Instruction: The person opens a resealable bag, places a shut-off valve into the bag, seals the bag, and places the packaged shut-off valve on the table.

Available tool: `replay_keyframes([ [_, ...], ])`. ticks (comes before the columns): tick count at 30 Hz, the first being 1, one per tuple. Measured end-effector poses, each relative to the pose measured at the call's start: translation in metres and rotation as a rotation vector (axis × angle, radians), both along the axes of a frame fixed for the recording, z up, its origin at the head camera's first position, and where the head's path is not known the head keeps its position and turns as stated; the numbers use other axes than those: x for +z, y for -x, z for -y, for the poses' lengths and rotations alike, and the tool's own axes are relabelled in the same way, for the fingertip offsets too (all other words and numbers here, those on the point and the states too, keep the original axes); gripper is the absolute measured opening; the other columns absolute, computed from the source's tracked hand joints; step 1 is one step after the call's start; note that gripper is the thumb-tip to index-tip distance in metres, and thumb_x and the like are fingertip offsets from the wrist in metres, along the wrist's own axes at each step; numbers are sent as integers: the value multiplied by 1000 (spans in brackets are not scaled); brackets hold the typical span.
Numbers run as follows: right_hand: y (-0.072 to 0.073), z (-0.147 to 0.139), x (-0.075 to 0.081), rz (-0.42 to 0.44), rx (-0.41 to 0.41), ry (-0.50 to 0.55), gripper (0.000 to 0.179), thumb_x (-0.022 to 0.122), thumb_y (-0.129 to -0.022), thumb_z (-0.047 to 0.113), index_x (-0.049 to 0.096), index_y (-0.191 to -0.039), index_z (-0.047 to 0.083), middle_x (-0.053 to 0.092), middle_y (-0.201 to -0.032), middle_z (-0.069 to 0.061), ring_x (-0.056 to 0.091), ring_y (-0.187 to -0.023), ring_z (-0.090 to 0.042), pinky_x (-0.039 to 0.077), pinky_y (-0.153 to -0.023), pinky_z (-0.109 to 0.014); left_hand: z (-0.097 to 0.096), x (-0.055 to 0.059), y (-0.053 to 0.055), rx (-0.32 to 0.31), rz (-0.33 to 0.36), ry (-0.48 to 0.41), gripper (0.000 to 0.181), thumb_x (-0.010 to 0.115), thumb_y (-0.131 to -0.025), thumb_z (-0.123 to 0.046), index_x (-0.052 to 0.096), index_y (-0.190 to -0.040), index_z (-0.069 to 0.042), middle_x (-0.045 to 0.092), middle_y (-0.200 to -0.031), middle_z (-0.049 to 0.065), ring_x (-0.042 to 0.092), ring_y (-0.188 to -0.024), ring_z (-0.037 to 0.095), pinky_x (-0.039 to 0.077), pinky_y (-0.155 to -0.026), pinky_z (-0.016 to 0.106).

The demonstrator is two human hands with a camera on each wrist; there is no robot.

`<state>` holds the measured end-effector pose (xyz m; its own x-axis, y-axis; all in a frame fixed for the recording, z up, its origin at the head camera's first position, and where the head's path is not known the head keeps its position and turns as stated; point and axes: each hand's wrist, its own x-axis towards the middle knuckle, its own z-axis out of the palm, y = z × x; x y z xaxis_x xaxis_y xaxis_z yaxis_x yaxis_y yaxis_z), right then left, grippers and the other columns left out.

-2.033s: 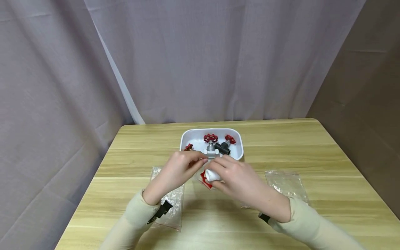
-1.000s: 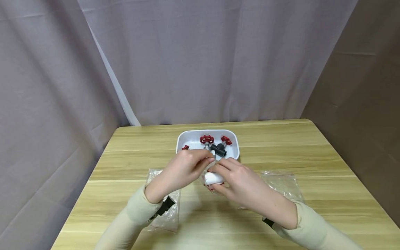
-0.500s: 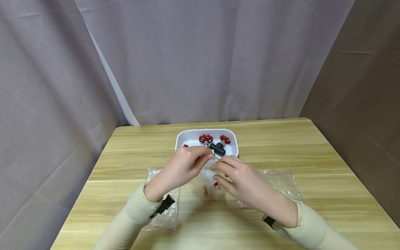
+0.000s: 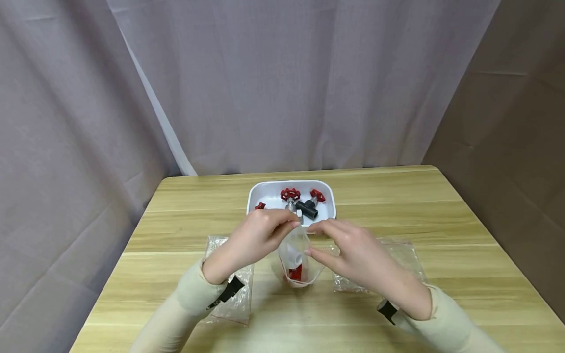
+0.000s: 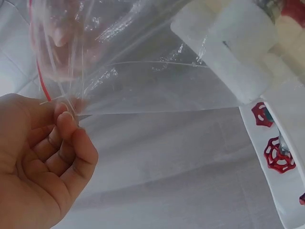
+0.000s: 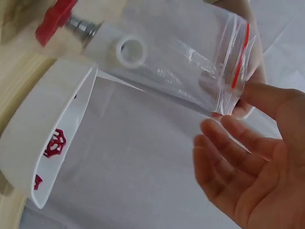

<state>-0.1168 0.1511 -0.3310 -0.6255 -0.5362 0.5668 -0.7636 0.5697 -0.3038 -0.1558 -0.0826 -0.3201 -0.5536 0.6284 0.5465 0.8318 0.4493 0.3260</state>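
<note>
In the head view a clear zip bag (image 4: 314, 270) hangs in front of the tray with a white valve (image 6: 131, 51) inside it. The valve's red handwheel (image 4: 295, 272) sits low, at the bag's bottom end. My left hand (image 4: 260, 230) pinches the bag's top edge beside the red zip line (image 5: 42, 78). At the other side of the bag's mouth is my right hand (image 4: 355, 247), its thumb and index finger apart and touching close by the edge. In the right wrist view its remaining fingers (image 6: 238, 148) are loosely bent below the zip strip.
Behind the hands stands a white tray (image 4: 265, 187) with a metal valve (image 4: 290, 195), a black valve (image 4: 306, 210) and another red handwheel (image 4: 260, 206). Flat clear bags lie on the wooden table (image 4: 384, 196): one left (image 4: 236, 304), one right (image 4: 403, 257).
The white valve has gone from my right fingers down into the bag, handwheel lowest. My right fingers have let go of it and spread. My left hand stays at the bag's edge.
</note>
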Motion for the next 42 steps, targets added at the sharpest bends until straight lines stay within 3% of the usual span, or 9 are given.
replay_keyframes([
  [3,0,1,-2,64,-30,-50,35,80,-87,25,68,-117,11,70,-92,5,65,-74,-6,54,-64,-25,0,-2,1,4,1,6,10,64,-99,-12,73,-96,-9,71,-83,-1,53,-66,5,48,-64,22],
  [8,3,2,-5,96,-43,-70,30,77,-87,9,69,-116,8,68,-80,8,53,-60,2,47,-55,-20,1,-6,4,4,-4,2,10,65,-99,-11,74,-96,-8,71,-83,-2,54,-66,6,48,-64,22],
  [13,7,1,-9,87,-43,-49,23,74,-88,3,72,-110,6,70,-82,4,57,-64,0,50,-57,-20,5,-10,6,26,-12,26,9,67,-98,-12,75,-98,-8,72,-84,-4,53,-65,5,48,-64,22],
  [19,15,0,-13,70,-40,5,19,72,-88,-2,74,-105,5,72,-88,-3,48,-60,1,46,-53,-18,11,-14,7,48,-9,62,9,68,-97,-13,76,-99,-8,73,-86,-3,57,-68,5,50,-65,22],
  [29,22,-2,-14,102,-50,43,14,73,-89,3,74,-103,7,75,-98,-4,50,-60,1,47,-53,-18,18,-16,9,30,23,81,8,69,-97,-14,75,-100,-9,73,-89,-3,60,-74,6,52,-70,24],
  [38,24,-5,-16,95,-42,69,13,74,-89,2,74,-101,8,75,-98,-2,56,-65,-2,50,-56,-20,22,-21,8,22,95,54,16,66,-100,-24,73,-107,-12,52,-71,-10,45,-63,4,43,-58,21],
  [42,24,-7,-18,90,-41,78,14,75,-88,1,75,-100,8,75,-97,-1,59,-69,-3,52,-60,-22,29,-26,6,9,158,16,24,61,-102,-28,70,-117,-11,58,-79,-11,49,-66,3,47,-60,23],
])
